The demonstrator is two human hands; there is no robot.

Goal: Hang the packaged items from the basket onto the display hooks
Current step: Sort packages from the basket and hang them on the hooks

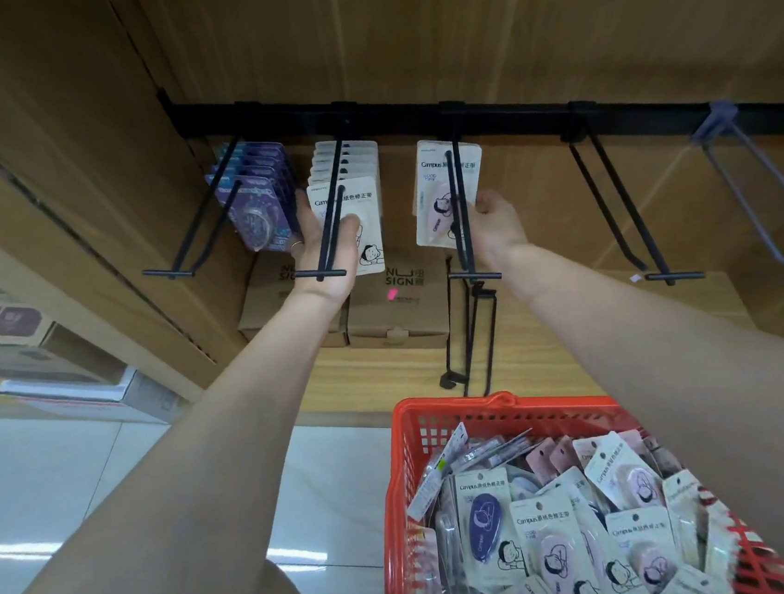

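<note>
Packets of correction tape hung in rows from a black rail (409,111) as I watched through the head camera. My left hand (327,255) reached up to the second hook (331,221) and gripped the front cream packet (355,223) of that row, thumb pressed across its face and the other fingers tucked behind it, so the card sat just above the palm with the hook's two wires crossing in front of the wrist. A thin ring showed on one finger. My right hand (494,228) was at the third hook (461,212), pinching the right edge of a pink packet (442,194) between thumb and fingertips; that card was already threaded on the wire and hung to the left of the hand, slightly tilted.

Further left, purple packets (256,199) filled the first hook. Two more hooks to the right (one black (617,205), one grey (751,191)) carried nothing. A loose black hook (471,336) lay on the wooden shelf (365,382) below, beside brown cardboard boxes (396,306).

Down at the lower right stood the red basket (441,417), heaped with more packets (550,531) in cream, pink and navy, well apart from both hands.
</note>
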